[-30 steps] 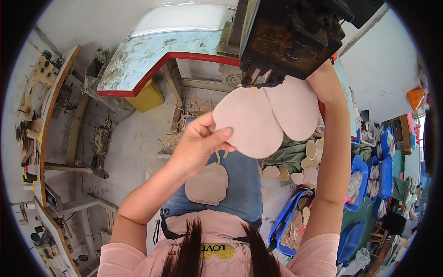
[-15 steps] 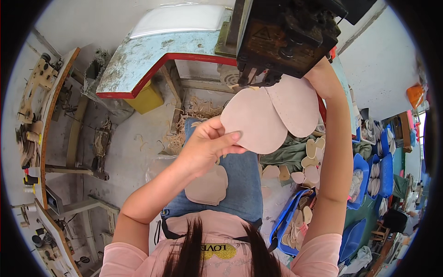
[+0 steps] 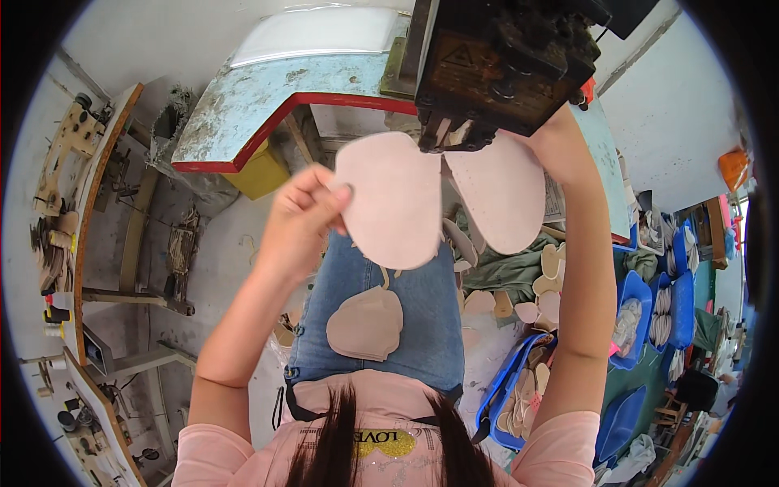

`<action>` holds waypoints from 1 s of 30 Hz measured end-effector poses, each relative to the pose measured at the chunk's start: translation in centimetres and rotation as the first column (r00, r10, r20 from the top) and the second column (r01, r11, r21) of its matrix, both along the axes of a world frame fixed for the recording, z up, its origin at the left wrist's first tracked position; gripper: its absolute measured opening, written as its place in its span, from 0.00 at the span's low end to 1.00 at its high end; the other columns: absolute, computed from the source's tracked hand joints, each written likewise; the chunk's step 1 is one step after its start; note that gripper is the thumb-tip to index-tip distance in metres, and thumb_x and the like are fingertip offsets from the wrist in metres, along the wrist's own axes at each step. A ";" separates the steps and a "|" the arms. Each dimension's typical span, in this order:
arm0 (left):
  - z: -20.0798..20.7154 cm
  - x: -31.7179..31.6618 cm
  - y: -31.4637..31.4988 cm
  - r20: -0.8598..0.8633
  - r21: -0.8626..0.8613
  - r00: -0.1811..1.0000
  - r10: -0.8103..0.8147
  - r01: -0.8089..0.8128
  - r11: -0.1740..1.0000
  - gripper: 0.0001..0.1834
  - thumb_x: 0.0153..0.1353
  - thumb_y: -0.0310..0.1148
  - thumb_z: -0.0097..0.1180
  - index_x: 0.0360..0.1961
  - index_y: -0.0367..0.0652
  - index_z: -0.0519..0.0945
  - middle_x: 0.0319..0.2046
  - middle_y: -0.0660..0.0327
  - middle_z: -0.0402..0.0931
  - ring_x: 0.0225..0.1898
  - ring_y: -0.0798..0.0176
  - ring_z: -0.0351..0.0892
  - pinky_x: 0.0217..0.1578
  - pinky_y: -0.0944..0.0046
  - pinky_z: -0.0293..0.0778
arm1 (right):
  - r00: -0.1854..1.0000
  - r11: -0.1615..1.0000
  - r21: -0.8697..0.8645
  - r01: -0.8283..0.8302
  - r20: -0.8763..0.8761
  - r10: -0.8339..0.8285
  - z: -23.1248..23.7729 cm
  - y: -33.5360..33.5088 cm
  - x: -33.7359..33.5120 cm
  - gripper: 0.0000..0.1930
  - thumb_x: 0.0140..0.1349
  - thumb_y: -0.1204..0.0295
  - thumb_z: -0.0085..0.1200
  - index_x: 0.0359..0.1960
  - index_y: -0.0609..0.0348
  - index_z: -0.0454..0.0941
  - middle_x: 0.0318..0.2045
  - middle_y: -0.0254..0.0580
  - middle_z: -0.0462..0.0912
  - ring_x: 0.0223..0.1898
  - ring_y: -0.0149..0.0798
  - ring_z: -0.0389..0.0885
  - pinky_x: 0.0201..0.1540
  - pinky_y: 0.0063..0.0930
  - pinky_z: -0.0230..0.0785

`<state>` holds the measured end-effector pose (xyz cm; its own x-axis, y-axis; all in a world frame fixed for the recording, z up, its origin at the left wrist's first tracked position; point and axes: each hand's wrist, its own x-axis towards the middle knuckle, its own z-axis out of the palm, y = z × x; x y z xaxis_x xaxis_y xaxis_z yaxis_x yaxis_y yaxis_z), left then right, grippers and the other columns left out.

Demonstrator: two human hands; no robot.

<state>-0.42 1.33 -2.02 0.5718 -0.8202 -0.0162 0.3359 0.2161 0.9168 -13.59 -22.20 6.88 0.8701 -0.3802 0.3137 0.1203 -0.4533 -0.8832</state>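
Observation:
My left hand (image 3: 307,213) is closed, pinching the left edge of a pale pink, sole-shaped piece (image 3: 389,203) between thumb and fingers. The top right of this piece reaches the foot of a dark sewing-machine-like head (image 3: 495,73). A second pale piece (image 3: 505,195), with small dots along its left edge, hangs at the right under the same head. Beside its upper edge is my right hand (image 3: 556,142), its fingers hidden behind the machine, so their grip does not show. On my lap lies a small stack of similar pieces (image 3: 365,325).
A worn light-blue table (image 3: 268,89) with a red edge surrounds the machine. Below it stands a yellow bin (image 3: 258,172). At right are a blue basket of cut pieces (image 3: 519,398), green cloth (image 3: 507,272) and several blue crates (image 3: 633,316). Wooden benches (image 3: 105,211) line the left.
My left hand has moved left, swinging its piece left and more upright. A gap has opened between the two pieces, and the right one has shifted slightly left. The lap stack shows more fully.

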 end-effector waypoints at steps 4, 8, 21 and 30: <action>2.4 1.7 -1.3 0.224 0.028 0.966 0.126 -0.136 0.990 0.06 0.56 0.27 0.46 0.34 0.38 0.72 0.24 0.66 0.73 0.24 0.76 0.71 0.28 0.75 0.68 | 0.909 0.956 -0.213 0.201 -0.324 -0.263 0.7 1.1 -0.3 0.13 0.43 0.74 0.55 0.32 0.68 0.71 0.27 0.40 0.75 0.27 0.31 0.72 0.30 0.22 0.64; 0.3 1.0 -1.9 0.265 0.110 0.942 0.207 -0.243 0.964 0.09 0.57 0.27 0.42 0.36 0.37 0.72 0.28 0.64 0.73 0.28 0.75 0.71 0.30 0.75 0.67 | 0.935 0.983 0.062 0.175 -0.323 -0.146 0.4 1.6 -1.3 0.14 0.45 0.73 0.56 0.31 0.69 0.71 0.23 0.39 0.76 0.21 0.26 0.72 0.24 0.18 0.64; -12.7 -5.8 3.5 0.818 0.468 0.358 -0.450 0.040 0.883 0.12 0.48 0.33 0.52 0.35 0.41 0.75 0.24 0.55 0.69 0.35 0.52 0.67 0.38 0.61 0.64 | 0.959 0.956 0.139 0.258 0.082 -0.271 -5.2 5.8 -2.8 0.05 0.52 0.75 0.52 0.26 0.63 0.69 0.20 0.30 0.73 0.21 0.18 0.68 0.22 0.11 0.58; -14.8 -4.8 5.0 0.548 0.775 0.431 -0.717 0.062 0.629 0.30 0.48 0.56 0.47 0.36 0.35 0.74 0.35 0.45 0.69 0.39 0.46 0.68 0.40 0.57 0.65 | 0.915 0.975 0.215 0.065 -0.403 0.028 -11.2 5.9 -7.4 0.06 0.51 0.71 0.53 0.24 0.60 0.71 0.18 0.23 0.69 0.20 0.16 0.63 0.21 0.12 0.57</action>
